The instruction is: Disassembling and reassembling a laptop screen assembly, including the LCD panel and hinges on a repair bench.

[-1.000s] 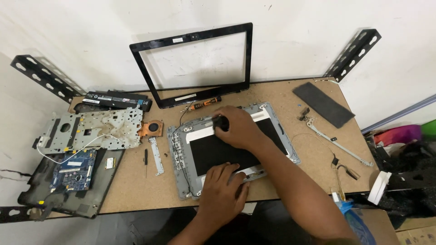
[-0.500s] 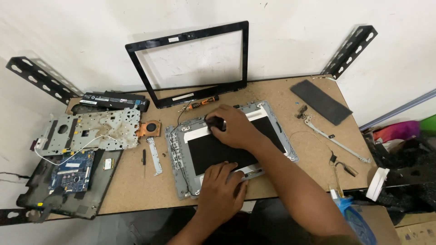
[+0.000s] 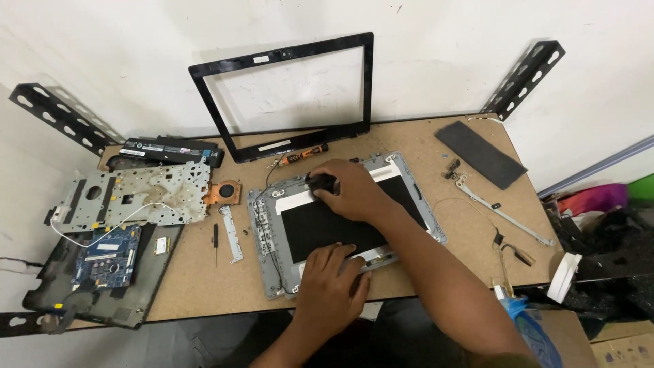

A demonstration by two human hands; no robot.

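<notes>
- My right hand [image 3: 354, 191] is on the far left corner of the grey screen panel [image 3: 344, 221], fingers curled tight round a small black tool [image 3: 321, 182].
- My left hand [image 3: 332, 286] presses flat on the near edge of that panel, fingers spread and together on nothing.
- The panel lies flat in the middle of the tabletop [image 3: 197, 286], dark sheet facing up.
- Just beyond my right hand, an orange-handled screwdriver [image 3: 303, 155] lies in front of the black screen frame [image 3: 289, 95] leaning on the wall.
- To the left: a small copper fan [image 3: 225, 191], a grey metal plate [image 3: 133, 197], and a blue circuit board [image 3: 105, 255] nearer me.
- Far left, a black battery [image 3: 170, 148].
- Right side: a metal hinge bar [image 3: 501, 212] and a dark flat strip [image 3: 480, 153].
</notes>
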